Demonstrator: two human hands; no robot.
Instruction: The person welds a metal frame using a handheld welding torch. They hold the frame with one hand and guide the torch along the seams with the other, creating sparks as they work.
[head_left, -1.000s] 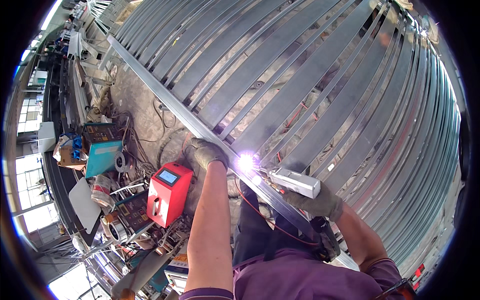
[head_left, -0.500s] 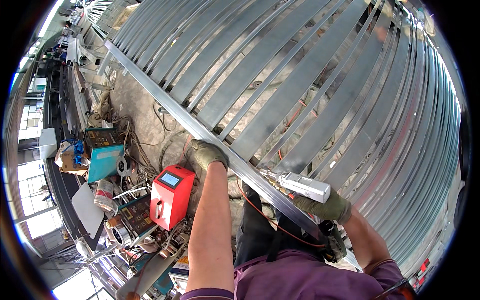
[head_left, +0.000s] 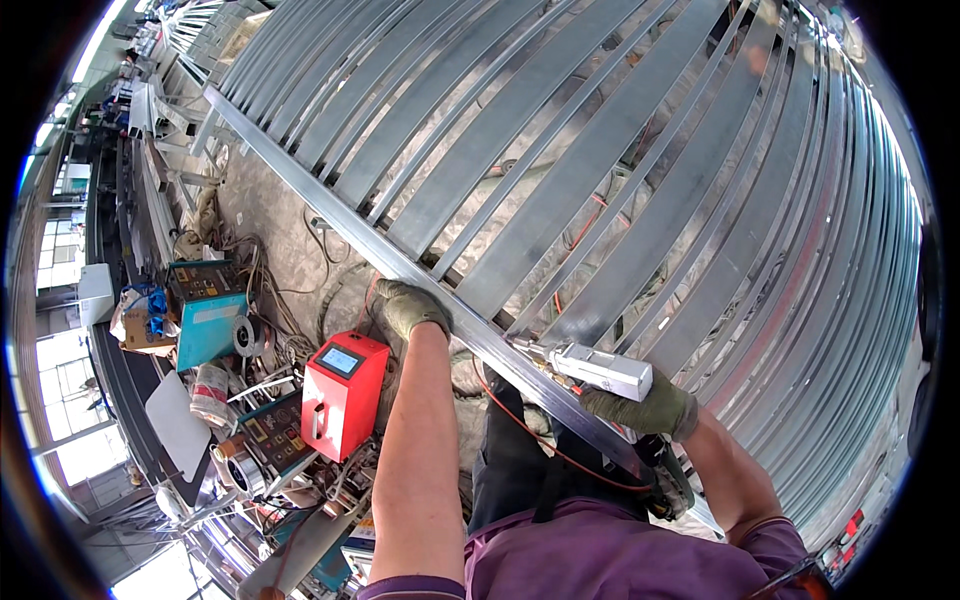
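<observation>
Grey floor [head_left: 265, 205] below — right hand [head_left: 648, 409] holds torch [head_left: 603, 371].

1. Lower right: the pale tool [head_left: 605, 372] partly hides the right hand [head_left: 645, 408].
2. The top edge crops grey slats [head_left: 560, 212].
3. The bottom edge crops a purple shirt [head_left: 590, 550].
4. Lower left: the screen [head_left: 341, 361] is too small to read.

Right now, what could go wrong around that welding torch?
The right hand holds the welding torch close to the metal rail; any spatter could burn the bare forearms. The left hand is at that same rail and might meet hot metal. The orange hose crossing in front of the legs could snag.
</observation>
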